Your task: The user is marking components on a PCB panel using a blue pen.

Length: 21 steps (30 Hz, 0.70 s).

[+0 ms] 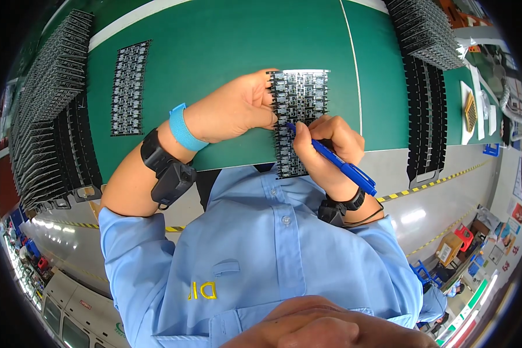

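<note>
A black circuit board panel (300, 95) with rows of small silvery parts is held up over the near edge of the green table. My left hand (240, 107) grips its left edge, the fingertips partly hidden behind it. In my right hand (333, 139) is a blue pen (345, 165), pinched between thumb and fingers. The pen's tip points at the panel's middle and seems to touch it, though contact is hard to confirm. A second circuit board panel (130, 90) lies flat on the table to the left of my left forearm.
A tall stack of panels (55, 69) in a black rack (75, 145) stands at the left. Another panel stack (426, 32) sits at the far right, with a black slotted rack (427, 116) nearer. The green table (232, 35) has its edge close to my body.
</note>
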Each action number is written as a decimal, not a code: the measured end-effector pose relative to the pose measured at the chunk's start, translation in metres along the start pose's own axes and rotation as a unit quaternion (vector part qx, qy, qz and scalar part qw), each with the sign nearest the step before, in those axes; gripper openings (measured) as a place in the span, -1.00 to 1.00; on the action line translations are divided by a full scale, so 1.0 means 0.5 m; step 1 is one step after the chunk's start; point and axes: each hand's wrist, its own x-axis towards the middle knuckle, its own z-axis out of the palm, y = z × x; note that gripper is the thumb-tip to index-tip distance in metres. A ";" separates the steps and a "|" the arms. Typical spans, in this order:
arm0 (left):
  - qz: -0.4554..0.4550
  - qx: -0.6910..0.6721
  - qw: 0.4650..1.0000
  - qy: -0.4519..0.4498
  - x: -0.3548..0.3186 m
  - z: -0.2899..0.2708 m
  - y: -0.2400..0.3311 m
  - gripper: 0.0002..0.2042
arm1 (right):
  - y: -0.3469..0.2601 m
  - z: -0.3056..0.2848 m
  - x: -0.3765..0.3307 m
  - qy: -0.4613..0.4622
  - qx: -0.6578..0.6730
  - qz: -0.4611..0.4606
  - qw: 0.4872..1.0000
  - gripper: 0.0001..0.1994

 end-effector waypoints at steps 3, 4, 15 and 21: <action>0.009 0.000 1.000 -0.015 0.003 -0.006 -0.002 -0.30 | -0.003 0.012 0.001 0.038 0.001 0.003 0.999 -0.68; 0.000 0.006 1.000 -0.015 0.002 -0.008 -0.003 -0.29 | -0.002 0.012 0.001 0.037 0.002 0.003 0.999 -0.68; -0.002 0.009 1.000 -0.019 0.004 -0.014 -0.016 -0.29 | 0.000 0.019 0.000 0.040 -0.014 0.001 0.999 -0.68; -0.010 0.022 1.000 -0.016 0.004 -0.017 -0.019 -0.29 | 0.004 0.018 0.000 0.035 -0.023 -0.002 0.999 -0.67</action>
